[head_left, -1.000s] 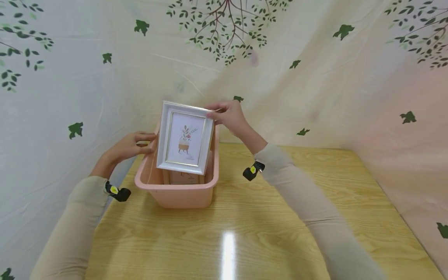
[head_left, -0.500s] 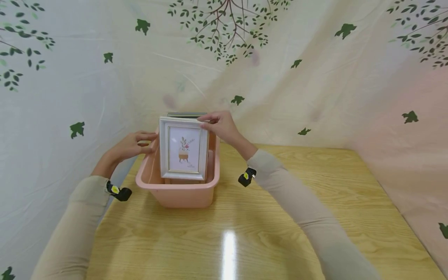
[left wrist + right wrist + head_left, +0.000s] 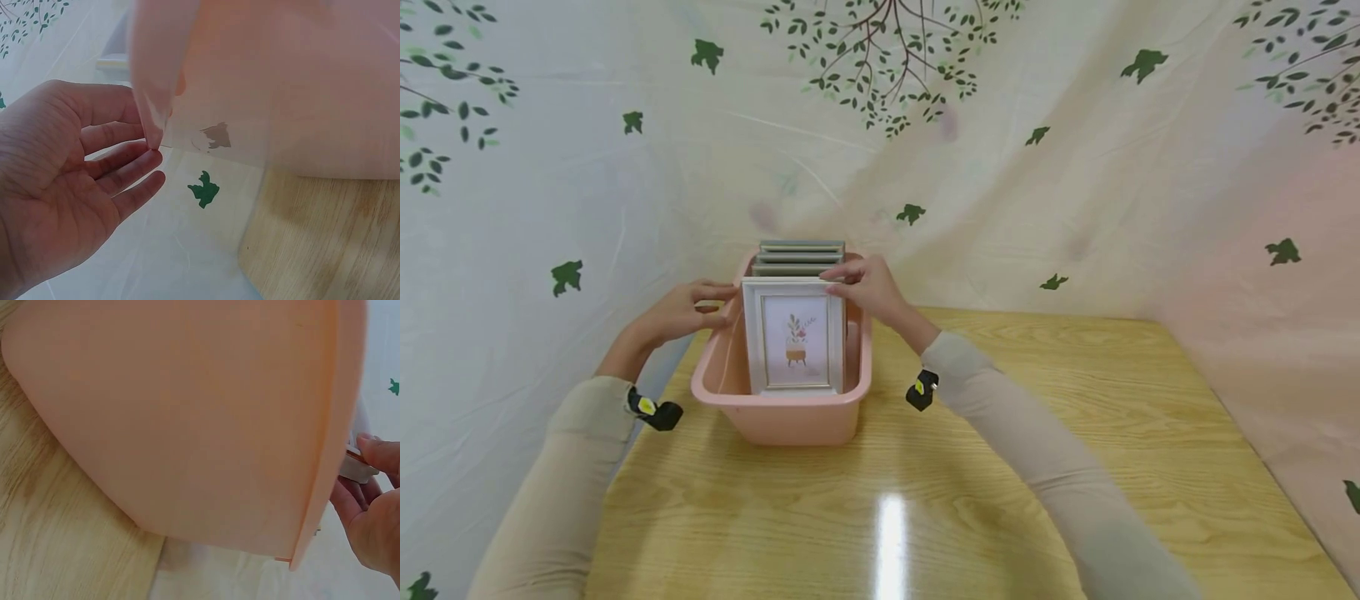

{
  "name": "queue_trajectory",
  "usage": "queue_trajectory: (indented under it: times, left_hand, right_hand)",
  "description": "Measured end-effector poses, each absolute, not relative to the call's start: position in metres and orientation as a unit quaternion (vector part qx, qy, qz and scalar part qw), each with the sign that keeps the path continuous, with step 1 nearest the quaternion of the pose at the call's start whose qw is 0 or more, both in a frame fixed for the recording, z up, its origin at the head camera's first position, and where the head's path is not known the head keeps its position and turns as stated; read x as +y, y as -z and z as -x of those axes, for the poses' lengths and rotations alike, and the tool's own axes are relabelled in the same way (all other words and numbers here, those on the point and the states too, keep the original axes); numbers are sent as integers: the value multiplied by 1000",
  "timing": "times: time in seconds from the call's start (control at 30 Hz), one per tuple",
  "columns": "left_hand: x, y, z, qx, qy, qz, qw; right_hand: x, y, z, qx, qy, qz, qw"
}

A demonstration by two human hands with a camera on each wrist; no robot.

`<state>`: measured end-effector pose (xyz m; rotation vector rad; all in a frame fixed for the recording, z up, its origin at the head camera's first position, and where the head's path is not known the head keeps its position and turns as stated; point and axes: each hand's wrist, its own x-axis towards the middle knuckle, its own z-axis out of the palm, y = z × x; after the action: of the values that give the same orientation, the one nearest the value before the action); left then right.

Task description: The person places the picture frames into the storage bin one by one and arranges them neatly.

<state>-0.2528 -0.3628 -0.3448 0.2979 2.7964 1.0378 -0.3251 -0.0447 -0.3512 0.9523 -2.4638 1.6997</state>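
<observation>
A white picture frame point(image 3: 793, 333) with a potted-plant print stands upright inside the pink plastic bin point(image 3: 790, 423). Its lower edge is hidden behind the bin's front wall. My right hand point(image 3: 874, 292) pinches the frame's top right corner, thumb toward the front; in the right wrist view that hand point(image 3: 375, 506) shows past the rim. At the bin's left rim is my left hand point(image 3: 681, 312), its fingertips holding the edge, as the left wrist view of the hand point(image 3: 81, 162) also shows. Behind the white frame, several grey-green frames point(image 3: 801, 258) stand in a row.
The bin stands on a wood-grain table point(image 3: 1000, 467), toward its back left. A pale cloth backdrop point(image 3: 1000, 208) with printed leaves hangs behind and at both sides. A light reflection lies on the tabletop at the front.
My right hand has lowered the white frame from above the bin down into it and straightened it upright. The frames behind have come into view. My left hand has stayed at the rim.
</observation>
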Motion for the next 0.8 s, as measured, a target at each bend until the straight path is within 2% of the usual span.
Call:
queue_trajectory:
  times: [0.57,0.8]
  left_hand:
    - [-364,342,251,932,-340,-105,64]
    - [-364,343,252,930,-345,-104,69]
  right_hand:
    - [-50,366,321,-809,-499,-310,-11]
    - [-50,369,316,-806,-489,-332,11]
